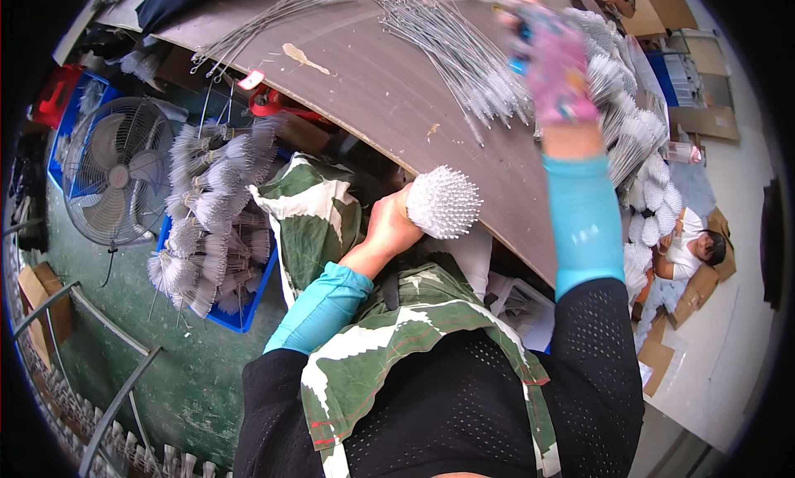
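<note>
My left hand [391, 227] is wrapped round a bundle of thin white-bristled brushes [445, 203], close to my body at the table's near edge. The bristle tips face up and right in a rounded cluster; the handles are hidden below. My right hand [559, 68], in a pink patterned glove, is raised over the far right of the table and smeared by motion. Something blue shows at its fingers, too blurred to make out. Just left of it lies a loose spread of wire-handled brushes [464, 60], bristles toward me and looped ends away.
Tied brush bundles [642, 139] line the table's right side. More hang over a blue crate [240, 312] at left, near a standing fan [118, 176]. Thin wire brushes [273, 19] lie on the brown table [348, 89]. A co-worker [691, 245] is at right.
</note>
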Available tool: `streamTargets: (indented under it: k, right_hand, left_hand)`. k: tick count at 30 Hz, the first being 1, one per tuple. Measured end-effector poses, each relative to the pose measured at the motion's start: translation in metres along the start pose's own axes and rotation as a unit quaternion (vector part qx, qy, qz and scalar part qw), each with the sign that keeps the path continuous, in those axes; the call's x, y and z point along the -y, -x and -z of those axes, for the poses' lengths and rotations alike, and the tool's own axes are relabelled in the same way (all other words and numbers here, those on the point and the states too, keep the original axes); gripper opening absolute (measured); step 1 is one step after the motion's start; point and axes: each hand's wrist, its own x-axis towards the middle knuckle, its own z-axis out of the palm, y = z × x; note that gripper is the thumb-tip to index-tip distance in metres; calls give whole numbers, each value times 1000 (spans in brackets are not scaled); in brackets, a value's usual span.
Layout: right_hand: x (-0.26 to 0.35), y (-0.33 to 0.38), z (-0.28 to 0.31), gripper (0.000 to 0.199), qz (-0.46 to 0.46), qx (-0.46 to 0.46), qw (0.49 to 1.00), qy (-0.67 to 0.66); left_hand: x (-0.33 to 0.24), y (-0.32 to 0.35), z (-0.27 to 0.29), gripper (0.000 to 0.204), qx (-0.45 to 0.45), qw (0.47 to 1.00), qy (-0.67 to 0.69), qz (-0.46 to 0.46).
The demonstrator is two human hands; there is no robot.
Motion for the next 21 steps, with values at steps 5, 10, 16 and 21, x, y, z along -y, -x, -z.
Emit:
streamTargets:
  k: [5,10,16,21]
  right_hand:
    - [-55,-91,-89,15,-187,-13,959,-214]
    - [-57,-109,-113,14,-230,32,969,-88]
    - [-35,-42,-88,26,-78,122,989,-18]
    - [-31,52,-6,14,-72,257,959,93]
  left_hand:
    - [-8,-5,-3,28,-3,998,-66,-15]
    - [-12,-8,-2,28,16,999,-43,-22]
    - [-1,-9,-4,32,9,999,-17,-32]
    - [9,-12,-11,39,12,998,24,-49]
